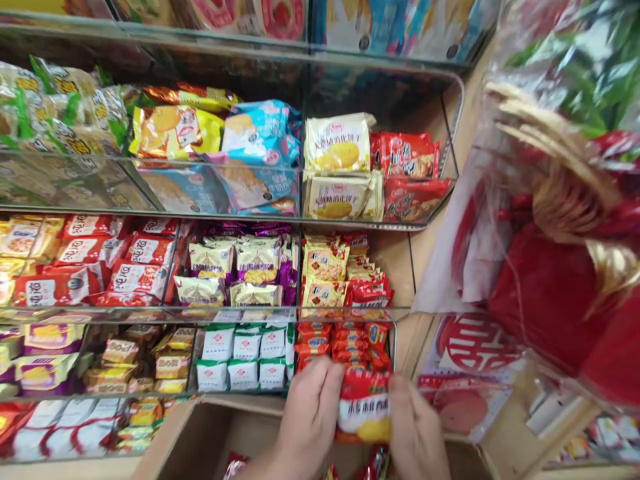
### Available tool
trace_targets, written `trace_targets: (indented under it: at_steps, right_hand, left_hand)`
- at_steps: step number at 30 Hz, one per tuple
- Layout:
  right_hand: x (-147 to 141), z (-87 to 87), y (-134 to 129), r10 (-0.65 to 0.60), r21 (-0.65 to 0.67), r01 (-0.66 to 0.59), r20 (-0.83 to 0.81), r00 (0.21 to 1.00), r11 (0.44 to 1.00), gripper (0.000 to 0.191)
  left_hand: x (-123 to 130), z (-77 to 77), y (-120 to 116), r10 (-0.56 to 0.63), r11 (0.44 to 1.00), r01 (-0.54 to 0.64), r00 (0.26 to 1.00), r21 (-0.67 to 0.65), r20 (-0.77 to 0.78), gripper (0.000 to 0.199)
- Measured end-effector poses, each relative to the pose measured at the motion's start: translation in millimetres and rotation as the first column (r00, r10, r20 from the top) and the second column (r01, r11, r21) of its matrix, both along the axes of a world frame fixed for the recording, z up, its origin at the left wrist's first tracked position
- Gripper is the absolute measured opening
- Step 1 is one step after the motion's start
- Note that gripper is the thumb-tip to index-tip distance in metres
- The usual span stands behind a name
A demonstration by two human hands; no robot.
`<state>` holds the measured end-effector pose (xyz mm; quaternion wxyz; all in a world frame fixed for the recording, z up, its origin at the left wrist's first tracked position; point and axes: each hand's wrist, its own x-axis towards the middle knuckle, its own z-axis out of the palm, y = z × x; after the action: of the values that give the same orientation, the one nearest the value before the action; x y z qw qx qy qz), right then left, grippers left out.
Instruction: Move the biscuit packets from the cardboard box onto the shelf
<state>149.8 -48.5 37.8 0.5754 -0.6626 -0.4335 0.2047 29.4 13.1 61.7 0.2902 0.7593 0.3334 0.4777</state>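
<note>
Between my two hands is a red and white snack packet [365, 407] with dark printing and a yellow picture near its bottom. My left hand [311, 410] grips its left side, the thumb and fingers closed. On the other side my right hand [417, 430] is closed on the packet's right edge. Both hands are above an open cardboard box [173, 440], where a few red packets [373, 463] show partly behind my hands. Just beyond the held packet, a shelf compartment holds red-orange packets [313, 337] in stacked rows.
Tiered clear shelves hold white and green packets [245, 347], cream and purple packets [257, 260], red packets [140, 277] and blue packets [260, 133]. At the right hang plastic-wrapped red decorations [545, 300], close to the shelf ends. A clear shelf lip [200, 313] runs across the front.
</note>
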Motion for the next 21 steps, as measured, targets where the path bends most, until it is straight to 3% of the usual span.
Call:
trace_targets:
  at_steps: [2,5,8,10,11,13,15,16,18,19,21]
  right_hand:
    - [2.7,22.5,5.0,-0.093,0.084,0.103,-0.118,0.989,0.991,0.05]
    - [4.4,40.8,3.9,-0.09,0.146,0.123,-0.213,0.973,0.982,0.05]
    - [10.5,45.0,-6.0,0.084,0.193,-0.05,-0.175,0.981,0.98,0.045]
    - [21.9,48.7,-10.9,0.232,0.214,-0.225,-0.009,0.973,0.951,0.041]
    - [29.5,52.7,-11.0,0.239,0.218,-0.25,0.076,0.968,0.944,0.04]
    - [45.5,66.2,-3.9,0.069,0.238,-0.121,0.217,0.974,0.964,0.037]
    - [58.1,85.5,14.1,-0.21,0.269,0.116,0.353,0.912,0.956,0.035]
    - [61.8,96.2,26.9,-0.287,0.264,0.181,0.449,0.846,0.947,0.033]
    - [64.2,117.0,58.4,-0.29,0.198,0.212,0.647,0.706,0.957,0.027]
    - [63.7,126.4,76.0,-0.247,0.137,0.215,0.715,0.654,0.967,0.024]
    - [62.6,142.1,112.5,-0.171,0.029,0.239,0.781,0.6,0.971,0.027]
  left_hand:
    - [10.2,21.3,4.5,-0.037,0.999,0.037,0.999,0.015,0.039,0.038]
    - [17.3,31.4,10.6,-0.081,0.996,0.078,0.993,0.032,0.082,0.037]
    - [17.4,34.1,14.7,-0.079,0.995,0.074,0.995,0.07,0.067,0.036]
    - [14.0,41.2,18.8,-0.094,0.988,0.089,0.995,0.124,0.036,0.034]
    - [11.3,46.7,22.0,-0.106,0.977,0.099,0.994,0.188,0.023,0.031]
    - [4.8,59.5,31.3,-0.102,0.911,0.097,0.995,0.401,-0.009,0.018]
    - [-0.7,70.8,44.7,-0.023,0.767,0.043,0.999,0.64,-0.039,0.018]
    - [-2.1,74.8,52.5,0.047,0.686,0.018,0.996,0.728,-0.07,0.023]
    - [-1.3,79.2,67.9,0.229,0.566,0.014,0.958,0.824,-0.174,0.032]
    - [0.8,80.0,74.6,0.32,0.536,0.028,0.918,0.844,-0.234,0.036]
    - [6.8,80.0,83.8,0.462,0.533,0.049,0.819,0.845,-0.339,0.043]
